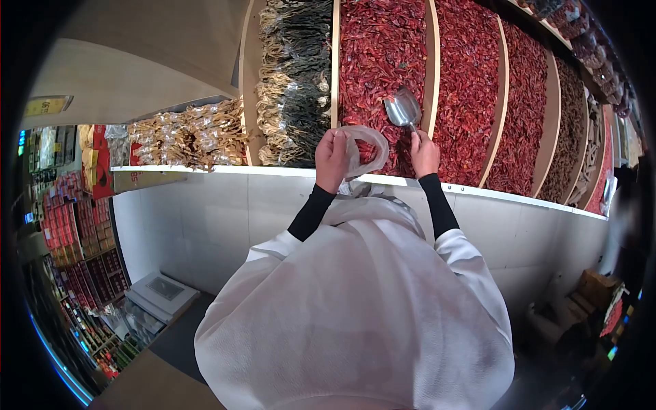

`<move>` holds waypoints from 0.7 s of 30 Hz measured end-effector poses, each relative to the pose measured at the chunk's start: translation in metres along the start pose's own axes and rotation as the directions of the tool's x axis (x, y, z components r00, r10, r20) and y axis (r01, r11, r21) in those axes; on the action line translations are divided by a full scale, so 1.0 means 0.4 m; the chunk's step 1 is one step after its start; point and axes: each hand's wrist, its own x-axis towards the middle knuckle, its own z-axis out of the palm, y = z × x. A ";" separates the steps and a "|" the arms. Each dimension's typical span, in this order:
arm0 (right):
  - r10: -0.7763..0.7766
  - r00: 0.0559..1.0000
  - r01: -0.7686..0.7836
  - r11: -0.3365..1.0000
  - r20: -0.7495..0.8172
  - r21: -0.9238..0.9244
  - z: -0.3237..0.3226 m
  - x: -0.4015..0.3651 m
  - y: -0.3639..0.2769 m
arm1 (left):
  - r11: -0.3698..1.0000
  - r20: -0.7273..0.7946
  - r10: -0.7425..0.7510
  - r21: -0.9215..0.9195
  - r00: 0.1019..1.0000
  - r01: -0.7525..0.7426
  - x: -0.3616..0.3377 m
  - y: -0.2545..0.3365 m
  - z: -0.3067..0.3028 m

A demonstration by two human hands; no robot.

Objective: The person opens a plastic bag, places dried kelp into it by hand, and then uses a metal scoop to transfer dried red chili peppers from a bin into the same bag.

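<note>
A clear plastic bag (372, 164) hangs with its mouth open at the front of a bin of dried red chilies (372, 51). My left hand (331, 160) is closed on the bag's left rim. Just right of the bag, my right hand (425, 155) grips the handle of a metal scoop (402, 108). The scoop's head lies over the chilies in the same bin, near the wooden divider on its right. No chilies can be made out in the scoop.
Bundled dried goods (294, 102) fill the bin to the left, with tan packets (195, 133) beyond. More chili bins (468, 82) stand to the right, split by wooden dividers (433, 55). A white ledge (465, 189) edges the bins. Packaged goods (61, 232) line the far left.
</note>
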 end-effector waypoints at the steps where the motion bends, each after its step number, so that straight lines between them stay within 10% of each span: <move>1: -0.002 1.000 0.002 1.000 0.001 0.001 0.008 0.002 0.005 | 1.000 0.000 0.006 -0.009 1.000 -0.006 0.000 -0.002 -0.001; 21: -0.093 0.995 0.095 0.982 -0.025 0.164 0.101 0.092 0.028 | 1.000 -0.007 -0.003 0.016 1.000 0.003 -0.002 -0.004 0.011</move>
